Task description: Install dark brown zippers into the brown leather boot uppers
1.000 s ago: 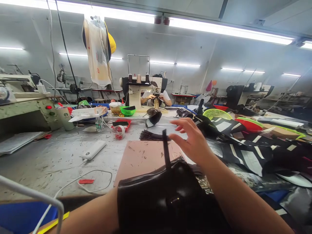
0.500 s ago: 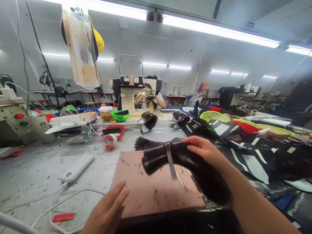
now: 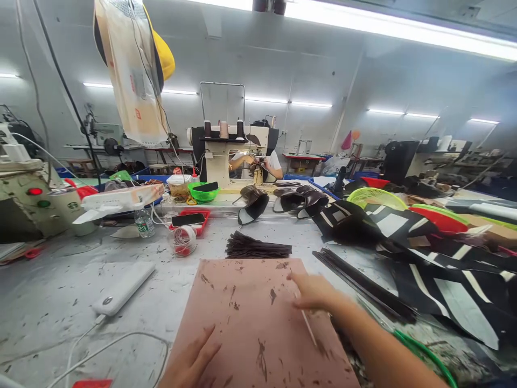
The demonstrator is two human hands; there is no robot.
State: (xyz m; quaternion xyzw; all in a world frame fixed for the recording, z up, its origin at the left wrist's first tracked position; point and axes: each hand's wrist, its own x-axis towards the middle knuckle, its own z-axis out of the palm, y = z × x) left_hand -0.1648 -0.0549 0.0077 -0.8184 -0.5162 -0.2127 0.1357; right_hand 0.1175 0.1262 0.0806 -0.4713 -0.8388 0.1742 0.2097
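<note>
A pink cutting board [image 3: 242, 334] with dark scuffs lies in front of me. My left hand [image 3: 191, 358] rests at its lower left with fingers spread, holding nothing. Over the board's right side is my right hand [image 3: 315, 293], slightly blurred, its thumb and forefinger apart. Just beneath it, a thin white stick [image 3: 309, 326] lies on the board, one end close to the fingers. Dark shiny shoe uppers [image 3: 313, 200] stand across the table, and another upper [image 3: 253, 203] sits left of them. A bundle of dark strips [image 3: 256, 245] lies behind the board.
Long dark strips [image 3: 363, 285] and black pieces with white patches [image 3: 448, 291] cover the right side. To the left are a white power bank [image 3: 125, 288] with its cable, a tape roll [image 3: 183, 241] and a red tray [image 3: 205, 218]. A co-worker sits behind the sewing machine [image 3: 216, 161].
My right hand has let go of the dark upper, and an additional upper now stands across the table. That hand is now over the white stick. The view has shifted slightly.
</note>
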